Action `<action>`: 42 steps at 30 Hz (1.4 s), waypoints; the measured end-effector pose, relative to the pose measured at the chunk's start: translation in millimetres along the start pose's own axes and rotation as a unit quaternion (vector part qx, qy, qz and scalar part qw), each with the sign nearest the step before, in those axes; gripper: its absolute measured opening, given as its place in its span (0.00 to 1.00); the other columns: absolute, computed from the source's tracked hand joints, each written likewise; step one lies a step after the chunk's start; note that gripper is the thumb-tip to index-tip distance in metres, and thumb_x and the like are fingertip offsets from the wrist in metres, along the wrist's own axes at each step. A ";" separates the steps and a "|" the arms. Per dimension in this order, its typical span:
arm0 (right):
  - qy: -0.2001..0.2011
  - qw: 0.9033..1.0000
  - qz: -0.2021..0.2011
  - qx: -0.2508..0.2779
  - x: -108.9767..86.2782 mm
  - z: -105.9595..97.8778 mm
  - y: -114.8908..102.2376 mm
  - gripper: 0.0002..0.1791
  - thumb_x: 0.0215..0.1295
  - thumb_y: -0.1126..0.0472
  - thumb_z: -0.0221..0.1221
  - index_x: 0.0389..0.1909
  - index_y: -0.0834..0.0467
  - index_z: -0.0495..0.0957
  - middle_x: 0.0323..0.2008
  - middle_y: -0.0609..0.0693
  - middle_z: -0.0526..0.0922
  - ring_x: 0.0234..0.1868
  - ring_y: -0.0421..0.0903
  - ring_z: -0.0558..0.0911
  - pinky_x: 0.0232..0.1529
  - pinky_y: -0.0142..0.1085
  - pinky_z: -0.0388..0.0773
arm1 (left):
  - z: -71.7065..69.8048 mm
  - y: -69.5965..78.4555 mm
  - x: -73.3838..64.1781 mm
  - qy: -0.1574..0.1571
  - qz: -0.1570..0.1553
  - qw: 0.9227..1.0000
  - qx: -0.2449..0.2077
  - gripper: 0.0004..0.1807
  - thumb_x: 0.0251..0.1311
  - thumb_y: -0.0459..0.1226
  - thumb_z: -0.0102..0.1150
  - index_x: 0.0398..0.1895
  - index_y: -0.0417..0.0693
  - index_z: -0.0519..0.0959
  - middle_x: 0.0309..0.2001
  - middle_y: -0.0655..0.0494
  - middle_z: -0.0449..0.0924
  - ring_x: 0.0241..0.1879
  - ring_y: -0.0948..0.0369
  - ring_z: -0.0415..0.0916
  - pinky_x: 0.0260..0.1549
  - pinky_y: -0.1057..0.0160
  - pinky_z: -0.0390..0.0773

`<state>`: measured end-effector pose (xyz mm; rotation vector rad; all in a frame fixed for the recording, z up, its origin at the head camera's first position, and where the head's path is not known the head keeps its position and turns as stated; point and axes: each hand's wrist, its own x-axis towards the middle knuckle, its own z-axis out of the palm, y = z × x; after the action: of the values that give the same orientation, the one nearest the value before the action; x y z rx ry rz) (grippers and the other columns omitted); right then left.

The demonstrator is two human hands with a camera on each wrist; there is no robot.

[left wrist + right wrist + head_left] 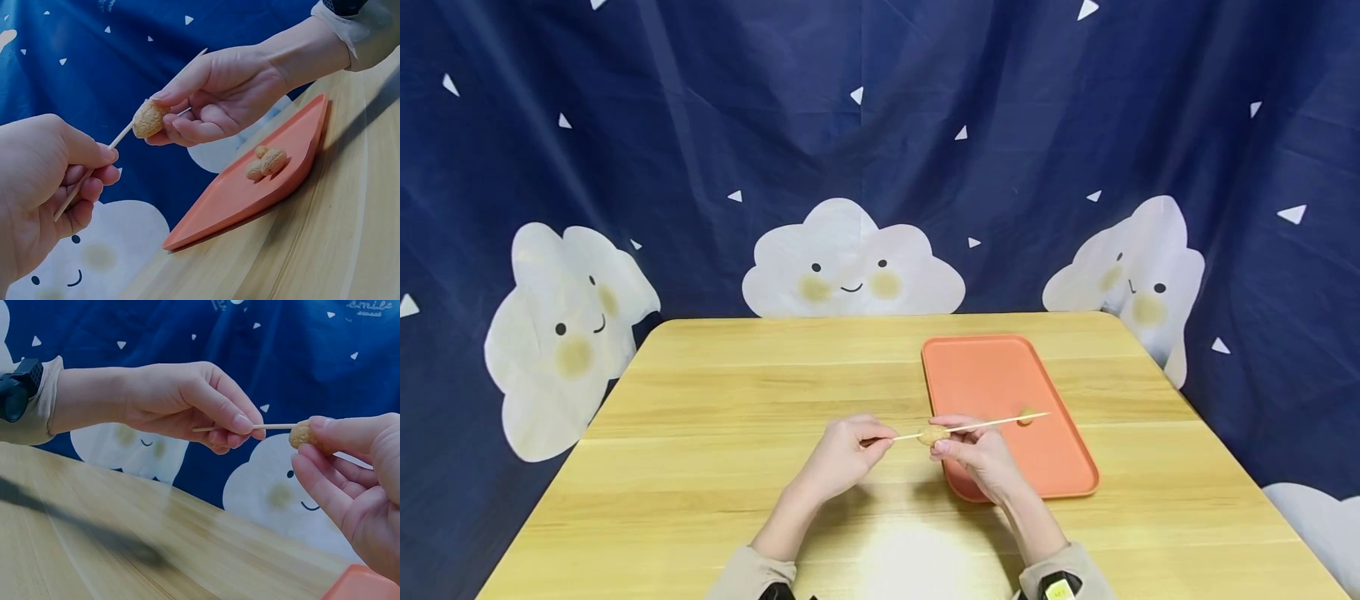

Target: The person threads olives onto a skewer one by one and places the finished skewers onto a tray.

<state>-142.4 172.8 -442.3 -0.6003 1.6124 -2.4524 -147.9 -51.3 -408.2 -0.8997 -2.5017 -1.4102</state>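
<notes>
A thin wooden skewer (907,437) runs between both hands above the table, passing through a wrinkled tan ball (149,119) that looks like a fried food ball. My left hand (848,450) pinches the skewer close to one end, thumb against the curled fingers. The right hand (987,463) holds the ball between thumb and fingertips. Beyond the ball, the skewer's bare pointed length extends past the right hand, over the orange tray (973,367). On that tray lies a small cluster of similar tan balls (273,162).
The light wood table (722,400) extends around the tray, with its far edge against a dark blue curtain (820,142) printed with white clouds. Devices are strapped at both wrists, one being a dark wristband (19,390).
</notes>
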 end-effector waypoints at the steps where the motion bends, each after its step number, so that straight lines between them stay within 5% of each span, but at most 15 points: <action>1: 0.000 1.000 0.000 -0.004 0.1 0.2 -0.2 0.20 0.57 0.78 0.55 0.43 0.53 0.82 0.30 0.49 0.83 0.33 0.41 0.82 0.38 0.33 0.79 | -0.7 -0.1 0.0 -0.002 -0.002 1.000 0.001 0.05 0.54 0.29 0.62 0.33 0.43 0.85 0.33 0.58 0.81 0.32 0.66 0.76 0.30 0.69 0.77; 17: -0.050 0.998 -0.019 -0.024 -0.7 -5.0 -0.5 0.19 0.59 0.75 0.56 0.47 0.54 0.80 0.35 0.49 0.83 0.35 0.41 0.82 0.39 0.34 0.79 | -5.8 -5.1 -2.5 0.011 -0.015 1.000 -0.009 0.05 0.55 0.30 0.62 0.34 0.43 0.85 0.35 0.58 0.82 0.35 0.63 0.78 0.35 0.66 0.78; 21: -0.037 0.996 -0.037 -0.070 -5.7 -17.4 2.3 0.16 0.59 0.74 0.57 0.45 0.57 0.80 0.37 0.50 0.83 0.38 0.41 0.82 0.39 0.34 0.79 | -9.3 -7.9 -4.6 0.018 -0.023 1.000 -0.006 0.05 0.55 0.30 0.62 0.34 0.44 0.85 0.36 0.58 0.82 0.37 0.62 0.78 0.37 0.65 0.78; 27: 0.059 0.991 -0.030 -0.120 -17.1 -43.7 0.9 0.13 0.60 0.71 0.57 0.46 0.70 0.77 0.37 0.52 0.84 0.38 0.42 0.82 0.39 0.34 0.79 | -13.5 -14.0 -9.0 0.012 -0.006 1.000 0.011 0.05 0.54 0.29 0.62 0.33 0.41 0.85 0.33 0.56 0.81 0.33 0.64 0.76 0.33 0.67 0.77; 36: 0.187 0.964 -0.036 -0.186 -27.6 -99.7 -13.8 0.16 0.61 0.65 0.59 0.49 0.68 0.76 0.39 0.44 0.83 0.36 0.40 0.82 0.37 0.37 0.80 | -14.9 -19.6 -15.4 -0.007 -0.010 1.000 0.007 0.05 0.55 0.28 0.61 0.33 0.41 0.84 0.32 0.54 0.81 0.31 0.65 0.75 0.29 0.68 0.76; 42: 0.278 0.916 0.008 -0.288 -25.9 -122.5 -33.2 0.21 0.61 0.65 0.59 0.50 0.75 0.72 0.35 0.35 0.81 0.38 0.33 0.80 0.39 0.27 0.77 | -15.6 -23.3 -15.6 -0.011 -0.013 1.000 -0.002 0.05 0.56 0.30 0.61 0.34 0.44 0.85 0.32 0.55 0.81 0.30 0.67 0.74 0.29 0.68 0.76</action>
<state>-165.2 299.0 -460.8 0.0950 2.5773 -2.2295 -150.9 -79.8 -422.8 -0.8897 -2.5366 -1.4216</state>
